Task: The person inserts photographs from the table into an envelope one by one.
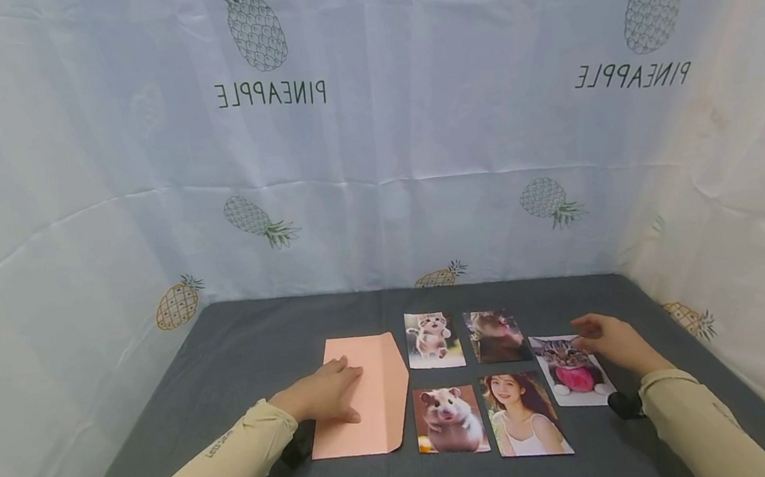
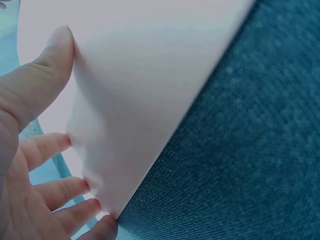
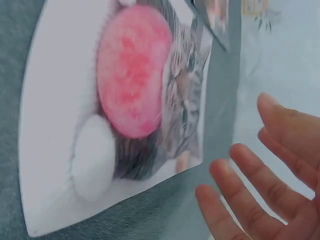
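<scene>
My left hand (image 1: 329, 392) rests on a pink envelope (image 1: 383, 419), thumb and fingers spread, with the pointed flap to the right. In the left wrist view the fingertips (image 2: 92, 204) touch the envelope's pale surface (image 2: 135, 95), close to its edge. My right hand (image 1: 614, 342) is over the upper right of a photo of a tabby cat with a pink heart (image 1: 572, 378). The right wrist view shows its fingers (image 3: 220, 172) loosely extended beside the edge of the cat photo (image 3: 132, 75), with nothing held between them.
Left of the cat photo lie a kitten photo (image 1: 430, 343), a dark blurry photo (image 1: 496, 336), a hamster photo (image 1: 449, 424) and a photo of a person in a white top (image 1: 527, 419). Dark grey cloth covers the table (image 1: 279, 329). A pineapple-printed curtain (image 1: 370, 130) surrounds it.
</scene>
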Tool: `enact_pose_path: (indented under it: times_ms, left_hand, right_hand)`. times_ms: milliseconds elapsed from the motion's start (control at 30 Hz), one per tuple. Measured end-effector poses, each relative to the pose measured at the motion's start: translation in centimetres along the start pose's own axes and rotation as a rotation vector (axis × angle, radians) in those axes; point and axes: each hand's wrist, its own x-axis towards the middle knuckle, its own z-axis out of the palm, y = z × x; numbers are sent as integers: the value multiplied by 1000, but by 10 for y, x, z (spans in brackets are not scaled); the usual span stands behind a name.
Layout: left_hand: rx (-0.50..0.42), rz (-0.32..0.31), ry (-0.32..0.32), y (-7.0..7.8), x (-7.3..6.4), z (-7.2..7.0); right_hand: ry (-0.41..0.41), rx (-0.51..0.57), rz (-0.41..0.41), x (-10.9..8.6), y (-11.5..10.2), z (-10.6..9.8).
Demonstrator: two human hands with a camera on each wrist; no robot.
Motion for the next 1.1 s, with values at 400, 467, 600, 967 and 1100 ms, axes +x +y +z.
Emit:
enact_pose_path:
  times_ms: [400,467,600,967,1100]
  left_hand:
    - [-2,-9,1,1,-1,1]
    - [-5,-7,-1,1,-1,1]
    - [-8,-1,-1,2,-1,1]
    - [-10,-5,0,1,-2,2]
    - [-5,-4,4,2,-3,1]
  right_hand:
    - [-67,250,212,16,34,4]
    - [-88,251,228,19,37,6]
    - [-106,242,245,22,42,10]
    - [-71,151,215,24,43,14]
    - [-71,135,206,24,43,15]
